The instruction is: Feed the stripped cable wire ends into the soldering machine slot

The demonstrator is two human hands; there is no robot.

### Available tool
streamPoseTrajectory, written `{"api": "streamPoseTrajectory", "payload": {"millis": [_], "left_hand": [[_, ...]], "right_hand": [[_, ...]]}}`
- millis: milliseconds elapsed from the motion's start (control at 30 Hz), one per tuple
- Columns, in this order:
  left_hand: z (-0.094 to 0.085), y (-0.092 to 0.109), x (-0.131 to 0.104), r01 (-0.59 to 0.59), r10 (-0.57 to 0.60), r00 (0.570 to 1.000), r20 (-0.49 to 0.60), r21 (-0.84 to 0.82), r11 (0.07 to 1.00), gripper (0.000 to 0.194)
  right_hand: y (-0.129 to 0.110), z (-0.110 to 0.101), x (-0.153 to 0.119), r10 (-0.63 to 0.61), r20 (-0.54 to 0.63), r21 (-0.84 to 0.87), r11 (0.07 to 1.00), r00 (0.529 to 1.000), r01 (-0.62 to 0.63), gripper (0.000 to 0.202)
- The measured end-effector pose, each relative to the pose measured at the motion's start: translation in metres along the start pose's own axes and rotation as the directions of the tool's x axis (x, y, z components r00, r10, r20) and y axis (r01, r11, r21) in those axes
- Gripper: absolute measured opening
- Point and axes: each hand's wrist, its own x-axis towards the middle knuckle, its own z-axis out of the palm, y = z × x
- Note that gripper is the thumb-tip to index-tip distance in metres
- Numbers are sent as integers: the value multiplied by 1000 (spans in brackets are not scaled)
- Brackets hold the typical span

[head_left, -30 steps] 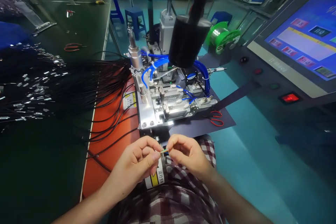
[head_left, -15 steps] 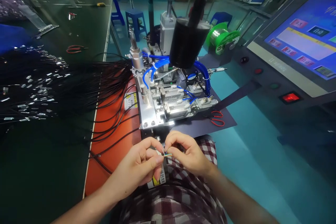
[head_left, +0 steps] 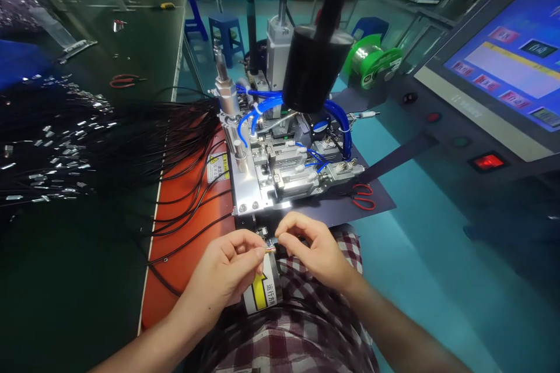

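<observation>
Thin coloured wires (head_left: 269,249) stick out from the pinched fingertips of my left hand (head_left: 231,265), in front of the machine's near edge. Just to their right is my right hand (head_left: 312,250), thumb and forefinger brought together close to the wire ends; whatever may be between them is too small to make out. Behind both hands stands the metal machine (head_left: 249,186) with blue air tubes (head_left: 345,128). Below the fingers a white and yellow label (head_left: 260,294) shows on a rounded part.
Black cables (head_left: 192,157) cross the orange surface (head_left: 196,204) at left, joining a large bundle on the dark table (head_left: 87,256). Red-handled scissors (head_left: 364,197) lie right of the machine. A control screen (head_left: 507,64) and a green spool (head_left: 371,61) stand farther right.
The hands have come slightly apart. My left hand moved a little left with the wires, and my right fingertips rose slightly off them. More of the yellow label shows.
</observation>
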Motion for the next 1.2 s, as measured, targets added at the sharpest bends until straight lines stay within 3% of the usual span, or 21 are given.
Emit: {"api": "streamPoseTrajectory", "payload": {"millis": [100, 333, 600, 900, 1200], "left_hand": [[0, 1, 1, 18, -18, 1000, -13, -22, 1000, 18], [-1, 2, 0, 18, -16, 999, 42, -54, 998, 16], [-3, 1, -2, -5, 13, 996, 87, -91, 996, 16], [-2, -1, -2, -28, 37, 996, 78, -118, 993, 17], [-3, -1, -2, -26, 42, 994, 104, -147, 989, 15]], "right_hand": [[12, 12, -8, 185, -52, 258, 952, 981, -166, 12], [13, 24, -9, 219, 26, 545, 815, 975, -198, 18], [13, 26, -9, 207, 33, 577, 795, 978, -187, 20], [13, 37, -15, 152, -99, 570, 819, 983, -69, 16], [15, 35, -14, 168, -50, 582, 806, 985, -108, 16]]}}
